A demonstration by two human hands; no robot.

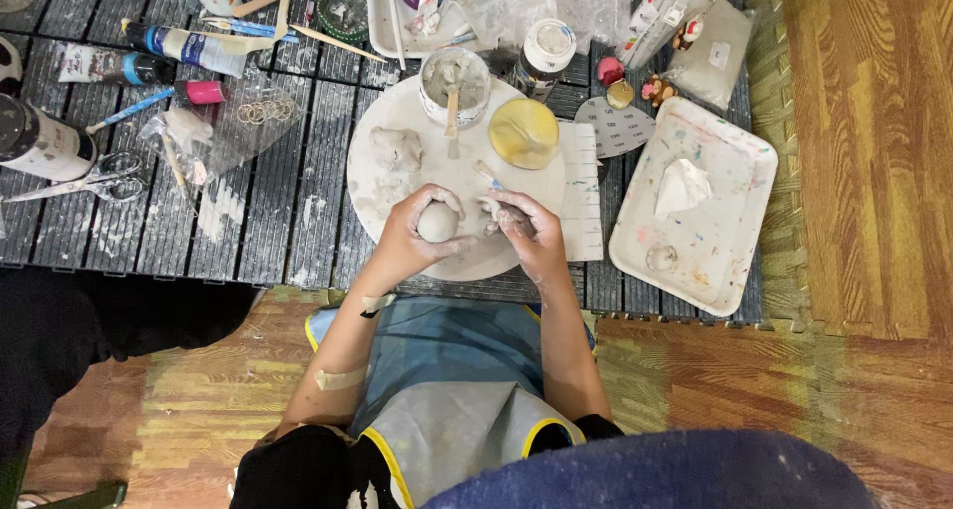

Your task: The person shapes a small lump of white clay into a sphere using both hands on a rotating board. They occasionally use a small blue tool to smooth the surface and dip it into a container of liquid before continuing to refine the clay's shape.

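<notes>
Clay ball (436, 222) half hidden in left hand (412, 237) grip.

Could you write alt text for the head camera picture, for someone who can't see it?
Seen from above, a person's left hand cups a ball of grey clay while the right hand, smeared with clay, works beside it over a round white board. A cup of slip, a yellow sponge, scissors and paint tubes lie about.

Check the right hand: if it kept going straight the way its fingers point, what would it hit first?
The right hand points left, toward the left hand. First in that line is the clay ball held there, just off the fingertips above the round board. Height is hard to judge from overhead, so this is likely rather than certain.
</notes>
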